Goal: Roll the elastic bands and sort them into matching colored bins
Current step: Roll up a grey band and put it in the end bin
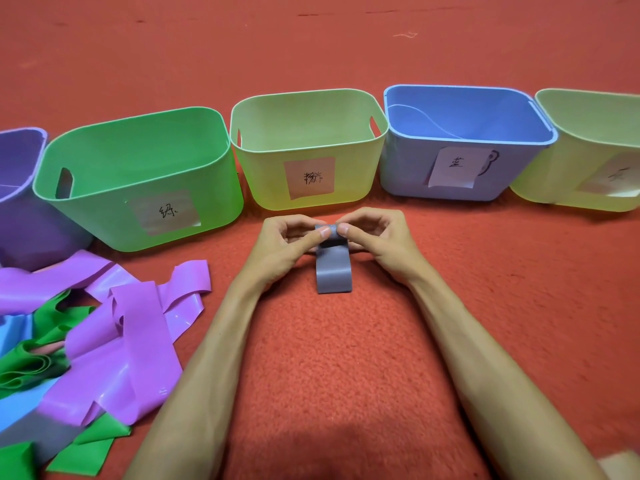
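Note:
A grey elastic band [334, 273] lies on the red carpet in front of me, its far end curled into a small roll. My left hand [289, 242] and my right hand [375, 237] both pinch that rolled end between thumb and fingers. Behind the hands stands a row of labelled bins: purple [20, 202] at far left, green [104, 209], pale yellow-green [349, 181], blue [405, 168] and another pale yellow-green [554, 181] at right. A heap of loose purple bands [131, 327], green bands [31, 365] and a light blue band [14, 330] lies at lower left.
Red carpet [329, 375] covers the whole floor. The bins look empty, except for a thin pale edge along the blue bin's inner wall. A beige corner [623, 465] shows at the bottom right edge.

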A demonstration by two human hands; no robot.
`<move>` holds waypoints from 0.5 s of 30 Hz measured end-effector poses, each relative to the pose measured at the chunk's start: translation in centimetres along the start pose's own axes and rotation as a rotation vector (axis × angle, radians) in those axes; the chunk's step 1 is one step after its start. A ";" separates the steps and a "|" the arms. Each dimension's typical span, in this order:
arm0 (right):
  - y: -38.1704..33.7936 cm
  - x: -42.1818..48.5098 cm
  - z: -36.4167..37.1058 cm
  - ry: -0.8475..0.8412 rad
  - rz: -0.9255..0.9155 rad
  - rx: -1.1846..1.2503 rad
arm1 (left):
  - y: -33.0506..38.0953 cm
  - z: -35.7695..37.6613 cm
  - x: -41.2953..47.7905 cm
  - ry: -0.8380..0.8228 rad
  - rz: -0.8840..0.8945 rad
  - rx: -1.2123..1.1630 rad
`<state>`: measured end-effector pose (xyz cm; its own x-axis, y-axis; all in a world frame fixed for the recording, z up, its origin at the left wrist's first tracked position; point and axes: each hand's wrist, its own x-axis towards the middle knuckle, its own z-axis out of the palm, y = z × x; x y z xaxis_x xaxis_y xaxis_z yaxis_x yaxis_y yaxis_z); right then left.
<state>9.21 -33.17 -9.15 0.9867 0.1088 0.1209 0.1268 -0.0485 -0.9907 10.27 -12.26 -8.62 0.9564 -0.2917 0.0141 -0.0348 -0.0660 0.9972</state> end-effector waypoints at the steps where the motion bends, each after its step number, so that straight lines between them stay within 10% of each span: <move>1: 0.0 0.0 0.0 -0.003 -0.007 0.002 | 0.0 0.1 0.0 -0.010 0.005 0.012; 15: -0.1 0.1 0.5 0.017 0.073 0.042 | -0.1 -0.5 -0.1 -0.013 0.011 -0.047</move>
<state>9.21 -32.68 -9.03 0.9948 0.0892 0.0490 0.0505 -0.0137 -0.9986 10.29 -11.77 -8.71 0.9522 -0.3045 0.0240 -0.0308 -0.0176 0.9994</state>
